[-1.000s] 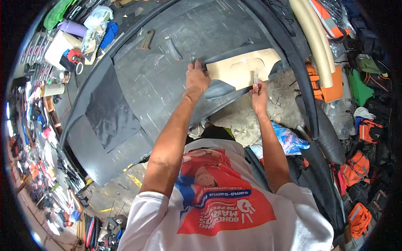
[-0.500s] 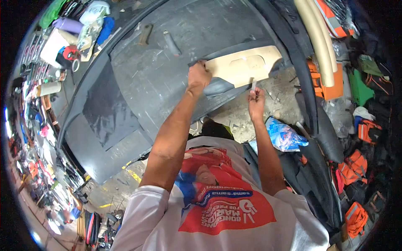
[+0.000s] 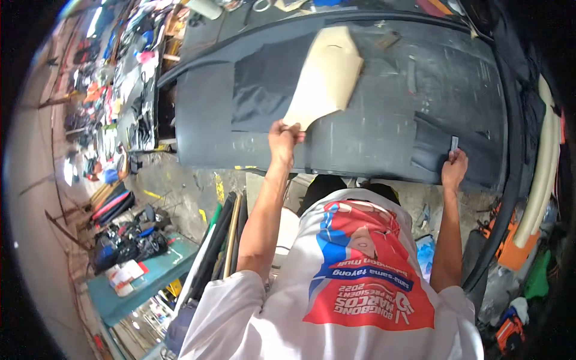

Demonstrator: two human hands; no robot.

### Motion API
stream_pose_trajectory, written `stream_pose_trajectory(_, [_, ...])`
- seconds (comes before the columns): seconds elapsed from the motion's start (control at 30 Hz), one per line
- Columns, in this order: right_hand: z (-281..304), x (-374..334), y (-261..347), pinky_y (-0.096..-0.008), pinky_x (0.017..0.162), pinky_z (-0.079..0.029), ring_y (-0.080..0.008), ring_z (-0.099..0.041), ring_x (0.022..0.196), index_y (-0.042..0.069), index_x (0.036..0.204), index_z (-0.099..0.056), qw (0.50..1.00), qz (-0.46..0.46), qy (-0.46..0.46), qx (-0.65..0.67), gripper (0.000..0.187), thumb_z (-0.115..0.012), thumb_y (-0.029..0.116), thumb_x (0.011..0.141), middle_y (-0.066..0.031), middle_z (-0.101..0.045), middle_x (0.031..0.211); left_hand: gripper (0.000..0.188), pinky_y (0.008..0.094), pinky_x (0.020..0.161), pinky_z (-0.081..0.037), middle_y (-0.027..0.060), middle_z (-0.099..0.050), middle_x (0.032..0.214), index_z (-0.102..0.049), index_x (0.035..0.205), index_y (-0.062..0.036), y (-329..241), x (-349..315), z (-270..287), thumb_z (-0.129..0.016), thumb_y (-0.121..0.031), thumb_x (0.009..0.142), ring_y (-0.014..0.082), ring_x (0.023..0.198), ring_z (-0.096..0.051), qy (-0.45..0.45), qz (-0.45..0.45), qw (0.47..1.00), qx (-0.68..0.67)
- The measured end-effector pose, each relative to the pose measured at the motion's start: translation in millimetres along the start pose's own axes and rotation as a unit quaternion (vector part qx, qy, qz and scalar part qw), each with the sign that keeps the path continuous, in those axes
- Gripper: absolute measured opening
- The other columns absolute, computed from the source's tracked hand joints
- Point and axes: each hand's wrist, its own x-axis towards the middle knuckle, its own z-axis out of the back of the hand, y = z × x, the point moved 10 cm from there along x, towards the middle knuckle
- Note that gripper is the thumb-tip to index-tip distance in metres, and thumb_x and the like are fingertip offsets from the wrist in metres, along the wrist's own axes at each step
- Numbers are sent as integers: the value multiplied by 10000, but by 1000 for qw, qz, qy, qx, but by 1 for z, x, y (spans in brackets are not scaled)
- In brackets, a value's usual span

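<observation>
My left hand (image 3: 285,143) is closed on the narrow near end of a cream, stiff sheet template (image 3: 327,75). The template slants up and away over the dark worktable (image 3: 372,144), its left side covering part of a black fabric piece (image 3: 261,84). Over at the right, my right hand (image 3: 455,170) pinches a small pale grey stick (image 3: 454,143), its exact kind unclear. That hand is at the near edge of another dark fabric piece (image 3: 432,141). Whether the stick touches the fabric, I cannot tell.
On the table's far side lie a slim grey tool (image 3: 412,75) and a brownish tool (image 3: 389,40). A long black roll (image 3: 510,150) and a cream tube (image 3: 536,180) flank the right end. Upright rolls (image 3: 225,237) and a blue-green bench (image 3: 111,303) are at lower left.
My left hand has carried the template left, off the right-hand dark fabric, and it has turned to point away from me. My view has swung left; my right hand still holds the stick.
</observation>
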Motion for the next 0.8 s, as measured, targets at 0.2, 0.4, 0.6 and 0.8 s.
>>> stream_pose_trajectory(0.2, [13,0,69,-537,887,-483,-420,-602,1054,5,1272,-609,983,-52,15,-173,348,-657,191,982,-194,-639,1128,189,288,559,-595,109,-689,854,-523,1011,-36,45,18,79,-670,54,931,198,639,-698,-123,22,986,-115])
stream_pose_trajectory(0.4, [-26,-27,183,-511,892,-514,-366,-611,1029,28,1357,-573,994,44,17,103,426,-682,149,964,-179,-646,1130,225,277,550,-596,121,-687,850,-511,1077,-21,58,43,81,-683,26,940,192,635,-702,-97,45,990,-88])
stream_pose_trajectory(0.6, [-135,-115,343,-429,940,-536,-359,-637,1068,-18,1327,-576,964,59,191,176,496,-760,147,897,-200,-635,1200,333,346,613,-609,136,-681,843,-527,1150,36,66,76,124,-726,-155,964,237,692,-710,-48,59,996,35])
stream_pose_trajectory(0.8, [-164,-150,431,-500,1050,-458,-454,-558,1194,-46,1275,-575,987,37,151,52,562,-809,222,840,-295,-585,1259,672,517,956,-526,309,-683,1082,-670,1108,88,-44,112,225,-746,-543,889,487,978,-661,-285,-247,748,546])
